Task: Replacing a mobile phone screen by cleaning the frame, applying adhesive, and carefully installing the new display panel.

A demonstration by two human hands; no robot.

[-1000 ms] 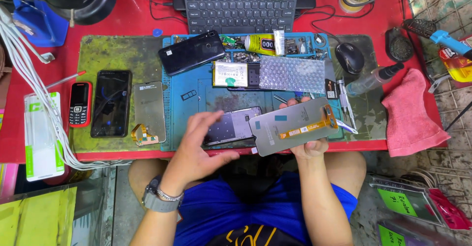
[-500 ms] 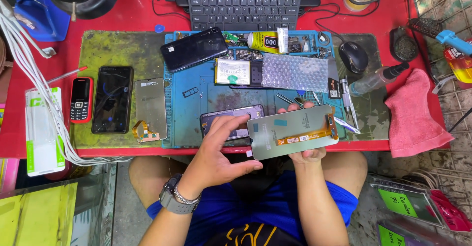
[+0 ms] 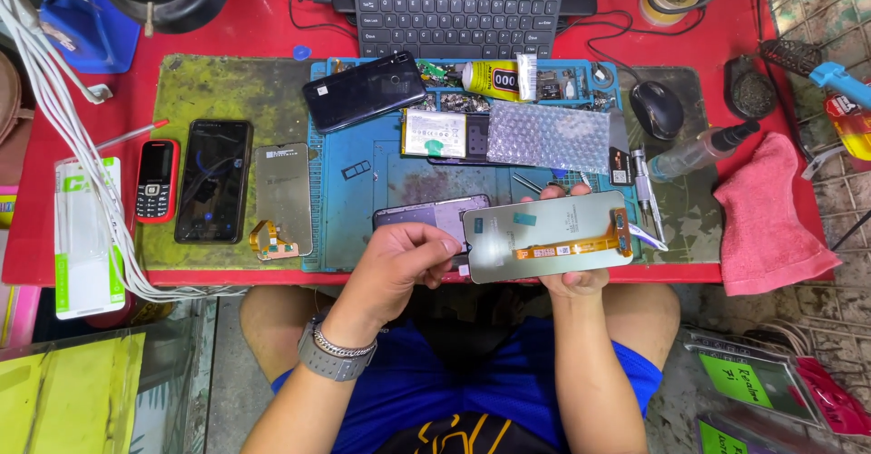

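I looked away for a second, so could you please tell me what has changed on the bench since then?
The left hand left the phone frame on the mat and came across to pinch the left edge of the screen panel. The right hand kept holding the panel. Everything else stayed put.

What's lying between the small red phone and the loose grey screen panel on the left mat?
In the head view, a black smartphone lies face up between the red phone and the grey panel, apart from both.
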